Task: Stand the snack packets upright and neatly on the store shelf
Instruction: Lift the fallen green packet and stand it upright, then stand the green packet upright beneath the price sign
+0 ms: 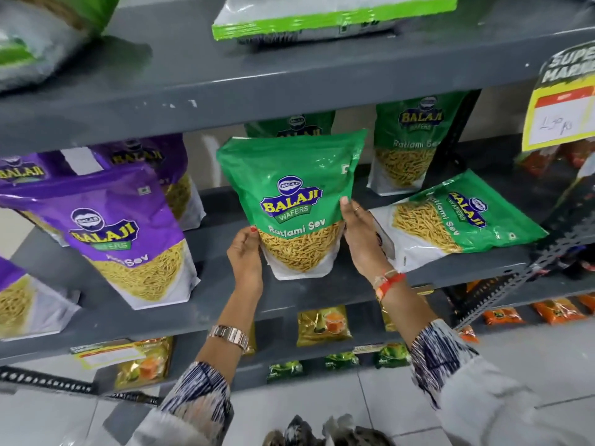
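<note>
A green Ratlami Sev packet (297, 201) stands upright near the front of the grey middle shelf (225, 304). My left hand (246, 255) holds its lower left edge and my right hand (362, 236) its lower right edge. Just right of it, another green packet (457, 217) lies flat on its back. Two more green packets stand upright behind, one at the back right (409, 143) and one mostly hidden behind the held packet (289, 123). Purple Sev packets (128, 233) stand upright to the left.
The grey shelf above (257, 82) carries white-and-green bags (322, 17). A yellow price tag (561, 107) hangs at the right. Lower shelves hold small gold (322, 325), green and orange packets. A perforated metal bracket (515, 284) slants at right. Tiled floor lies below.
</note>
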Demonstrator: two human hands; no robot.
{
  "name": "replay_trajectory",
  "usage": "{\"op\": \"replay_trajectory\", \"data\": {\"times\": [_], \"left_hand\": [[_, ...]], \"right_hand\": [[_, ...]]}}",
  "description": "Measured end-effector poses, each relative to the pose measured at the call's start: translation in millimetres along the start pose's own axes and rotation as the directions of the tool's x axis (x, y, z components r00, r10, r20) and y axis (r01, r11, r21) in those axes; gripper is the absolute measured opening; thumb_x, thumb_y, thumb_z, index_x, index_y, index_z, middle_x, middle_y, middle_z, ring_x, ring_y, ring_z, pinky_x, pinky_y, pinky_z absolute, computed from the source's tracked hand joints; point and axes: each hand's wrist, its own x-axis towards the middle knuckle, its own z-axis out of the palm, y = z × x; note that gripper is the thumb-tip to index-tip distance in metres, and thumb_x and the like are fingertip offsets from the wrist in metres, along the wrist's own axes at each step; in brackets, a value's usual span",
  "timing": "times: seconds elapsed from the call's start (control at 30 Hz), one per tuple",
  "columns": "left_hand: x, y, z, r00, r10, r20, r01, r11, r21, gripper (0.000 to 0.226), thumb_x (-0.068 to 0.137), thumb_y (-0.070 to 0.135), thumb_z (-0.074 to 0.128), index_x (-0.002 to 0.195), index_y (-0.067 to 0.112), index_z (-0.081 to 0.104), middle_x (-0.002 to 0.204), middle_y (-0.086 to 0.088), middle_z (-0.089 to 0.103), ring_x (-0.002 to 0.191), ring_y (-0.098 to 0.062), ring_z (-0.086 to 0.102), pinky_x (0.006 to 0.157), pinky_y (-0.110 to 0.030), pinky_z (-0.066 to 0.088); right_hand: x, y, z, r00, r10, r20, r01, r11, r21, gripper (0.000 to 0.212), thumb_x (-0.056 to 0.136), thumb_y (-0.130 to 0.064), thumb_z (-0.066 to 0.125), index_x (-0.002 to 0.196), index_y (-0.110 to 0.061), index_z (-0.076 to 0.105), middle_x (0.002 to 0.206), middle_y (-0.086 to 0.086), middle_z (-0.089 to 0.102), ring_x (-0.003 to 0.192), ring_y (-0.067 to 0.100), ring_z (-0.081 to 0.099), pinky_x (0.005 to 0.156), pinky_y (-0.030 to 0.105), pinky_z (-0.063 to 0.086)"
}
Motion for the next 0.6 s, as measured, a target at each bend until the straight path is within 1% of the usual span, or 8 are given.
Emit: {"op": "replay_trajectory", "data": {"times": [0.1, 0.17, 0.23, 0.3, 0.37, 0.47, 0.53, 0.6], "left_hand": [[-15, 6, 11, 0.964, 0.221, -0.148, -0.209, 0.973, 0.093, 0.016, 0.092, 0.008, 0.045, 0.096, 0.013, 0.06, 0.092, 0.008, 0.068, 0.079, 0.012, 0.057, 0.08, -0.018, 0.045], [-32, 9, 24, 0.855, 0.457, -0.245, -0.419, 0.888, 0.191, 0.023, 0.091, 0.003, 0.045, 0.112, 0.001, 0.053, 0.121, -0.015, 0.053, 0.103, 0.015, 0.049, 0.087, -0.008, 0.04], [-49, 11, 43, 0.737, 0.627, -0.254, -0.568, 0.777, 0.269, 0.026, 0.088, 0.0, 0.047, 0.113, -0.008, 0.048, 0.124, -0.019, 0.041, 0.113, 0.014, 0.04, 0.088, -0.006, 0.037], [-62, 13, 67, 0.634, 0.763, -0.128, -0.711, 0.64, 0.293, 0.027, 0.084, 0.002, 0.05, 0.107, -0.013, 0.046, 0.115, -0.014, 0.041, 0.112, 0.014, 0.039, 0.092, -0.007, 0.035], [-70, 15, 98, 0.543, 0.83, 0.129, -0.817, 0.485, 0.313, 0.02, 0.084, 0.01, 0.052, 0.102, 0.001, 0.051, 0.109, -0.011, 0.046, 0.112, 0.003, 0.043, 0.098, -0.007, 0.029], [-61, 9, 160, 0.571, 0.617, 0.542, -0.821, 0.432, 0.375, 0.022, 0.084, 0.006, 0.046, 0.104, 0.007, 0.057, 0.11, -0.015, 0.058, 0.104, -0.022, 0.052, 0.095, -0.024, 0.043], [-43, 7, 207, 0.677, 0.342, 0.651, -0.73, 0.422, 0.538, 0.028, 0.085, 0.009, 0.043, 0.109, 0.004, 0.056, 0.108, -0.02, 0.06, 0.099, -0.033, 0.058, 0.084, -0.042, 0.051], [-14, -1, 242, 0.707, 0.127, 0.696, -0.7, 0.267, 0.662, 0.026, 0.082, 0.014, 0.051, 0.104, 0.006, 0.063, 0.105, -0.02, 0.066, 0.096, -0.033, 0.063, 0.081, -0.038, 0.051]], "right_hand": [[2, -1, -8, 0.999, -0.026, 0.046, 0.028, 0.999, -0.034, 0.022, 0.097, -0.022, 0.046, 0.106, -0.033, 0.061, 0.103, -0.019, 0.07, 0.101, -0.003, 0.064, 0.092, 0.024, 0.049], [-2, -2, -23, 0.995, -0.095, 0.005, 0.095, 0.994, -0.063, 0.023, 0.094, -0.02, 0.05, 0.112, -0.033, 0.056, 0.114, -0.015, 0.064, 0.111, 0.001, 0.06, 0.1, 0.031, 0.047], [-13, -2, -44, 0.967, -0.181, -0.178, 0.19, 0.981, 0.033, 0.027, 0.09, -0.012, 0.052, 0.115, -0.023, 0.055, 0.113, -0.004, 0.064, 0.108, 0.013, 0.061, 0.091, 0.029, 0.053], [-25, -3, -69, 0.851, -0.144, -0.505, 0.276, 0.941, 0.195, 0.024, 0.088, -0.002, 0.052, 0.104, -0.019, 0.056, 0.101, 0.004, 0.063, 0.092, 0.016, 0.062, 0.069, 0.021, 0.056], [-30, 3, -92, 0.679, 0.005, -0.734, 0.254, 0.936, 0.243, 0.022, 0.089, -0.002, 0.053, 0.094, -0.024, 0.05, 0.098, 0.009, 0.06, 0.081, 0.014, 0.057, 0.05, 0.014, 0.049], [-28, 15, -118, 0.585, 0.291, -0.757, 0.055, 0.917, 0.395, 0.016, 0.091, -0.011, 0.054, 0.098, -0.019, 0.041, 0.1, 0.008, 0.057, 0.076, 0.011, 0.054, 0.043, 0.016, 0.049], [-28, 16, -131, 0.613, 0.358, -0.705, -0.002, 0.892, 0.451, 0.011, 0.094, -0.016, 0.051, 0.091, -0.016, 0.04, 0.083, 0.003, 0.052, 0.066, 0.008, 0.054, 0.045, 0.019, 0.051], [-26, 16, -138, 0.672, 0.34, -0.658, -0.032, 0.901, 0.433, 0.02, 0.096, -0.018, 0.047, 0.077, -0.015, 0.042, 0.069, 0.002, 0.047, 0.048, 0.004, 0.054, 0.045, 0.02, 0.05]]}}
